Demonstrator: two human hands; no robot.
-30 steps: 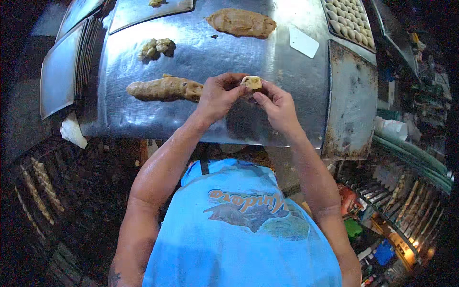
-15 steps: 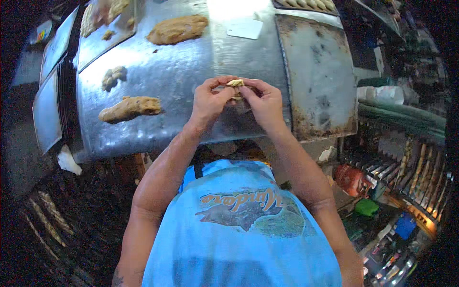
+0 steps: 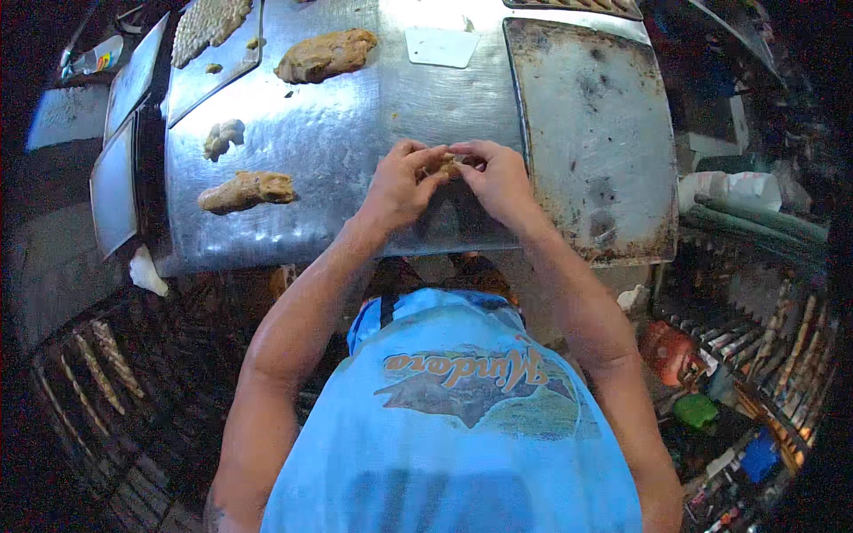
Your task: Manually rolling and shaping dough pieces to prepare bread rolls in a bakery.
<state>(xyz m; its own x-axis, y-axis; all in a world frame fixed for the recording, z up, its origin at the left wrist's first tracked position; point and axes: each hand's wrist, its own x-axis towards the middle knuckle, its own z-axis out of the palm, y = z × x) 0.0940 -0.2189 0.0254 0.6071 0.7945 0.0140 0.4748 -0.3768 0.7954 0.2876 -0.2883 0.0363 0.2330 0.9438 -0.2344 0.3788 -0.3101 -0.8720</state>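
My left hand [image 3: 402, 185] and my right hand [image 3: 499, 180] meet over the near edge of a metal worktable [image 3: 355, 191]. Between their fingertips is a small piece of dough [image 3: 451, 167], pinched from both sides and mostly covered by the fingers. Left of my hands lies a long brown lump of dough or filling [image 3: 242, 193]. Beyond it sits a cluster of small pale-brown balls [image 3: 222, 139]. A larger brown lump [image 3: 326, 55] rests farther back. A flat white scraper [image 3: 442, 47] lies beyond my hands.
A stained baking tray [image 3: 591, 142] borders my right hand. Another tray [image 3: 577, 9] behind it carries several shaped pieces. At far left, a tray [image 3: 200, 82] bears many small dough balls. Dark racks [image 3: 98, 373] stand lower left; a red container [image 3: 668, 353] is lower right.
The pale dough that showed above my fingertips is now largely hidden between them. My fingers have shifted around it. The whole view has moved slightly, with the table sitting a little higher.
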